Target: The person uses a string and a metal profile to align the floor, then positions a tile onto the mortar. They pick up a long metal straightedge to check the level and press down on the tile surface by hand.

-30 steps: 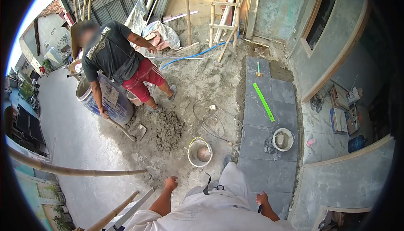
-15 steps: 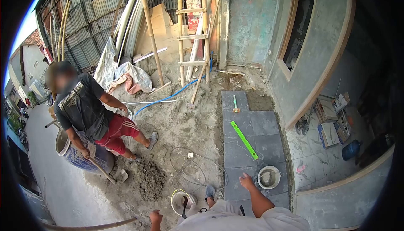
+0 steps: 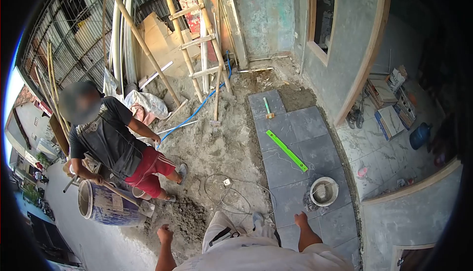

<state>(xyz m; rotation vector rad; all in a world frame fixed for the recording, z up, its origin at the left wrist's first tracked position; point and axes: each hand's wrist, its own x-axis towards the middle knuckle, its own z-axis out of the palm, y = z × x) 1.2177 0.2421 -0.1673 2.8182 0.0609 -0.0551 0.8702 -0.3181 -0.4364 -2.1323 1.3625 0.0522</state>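
Note:
My left hand [image 3: 165, 233] hangs at my left side above the sandy ground, fingers curled in and nothing seen in it. On the other side, my right hand [image 3: 300, 219] is over the dark grey floor tiles [image 3: 290, 193], its fingers loosely curled and holding nothing visible. Nearest to it is a bucket [image 3: 324, 192] with grey contents, standing on the tiles just ahead and to the right. Farther forward lie a bright green spirit level [image 3: 287, 150] and a mallet [image 3: 269, 114] with a green handle. Neither hand touches these things.
At left a co-worker [image 3: 111, 133] holds a long-handled tool beside a blue drum [image 3: 111, 203]. A mortar heap [image 3: 185, 216] and a loose cable [image 3: 231, 198] lie on the ground. A bamboo ladder [image 3: 197, 40] leans at the back; a blue hose [image 3: 199, 107] runs below it.
My view has turned and shifted forward. The white bucket near my left leg is no longer visible. My right hand's fingers, stretched before, now look curled. The co-worker's tool has moved nearer the drum.

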